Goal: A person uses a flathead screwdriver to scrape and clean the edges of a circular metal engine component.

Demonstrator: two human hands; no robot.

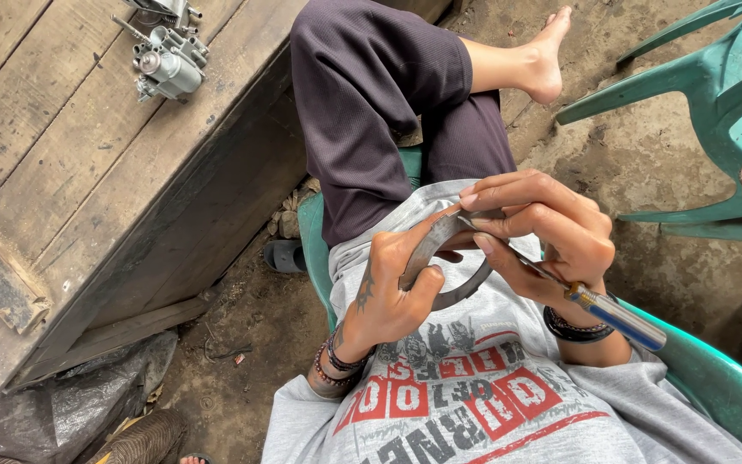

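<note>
The person sits in a green chair (714, 387) with one leg crossed over the other, and everything happens right over the lap. Left hand (388, 288) is clamped on a grey metal ring (440, 258), thumb on the lower edge and fingers wrapped over the top, so the ring stands tilted with its open middle toward the camera. Probably held that way so the inner edge is easy to get at. Right hand (543, 232) is just right of the ring, closed around a screwdriver (594, 301) with a blue handle, gripped low on the shaft like a pen, which looks like a grip for fine control. The tip meets the ring at its top edge, and the two hands are nearly touching there.

Well left of the ring and higher up, a carburettor (167, 62) lies on a wooden bench (70, 189), out of reach of either hand. A second green chair (714, 86) is up and to the right of the ring, cut off by the frame.

Hard to tell stuff: the exact tip of the screwdriver is hidden behind the right fingers, so can't say if it's prying, scraping or just resting. The back of the ring is covered by the left palm. There's a rusty round thing at the far right edge, too cropped to name
</note>
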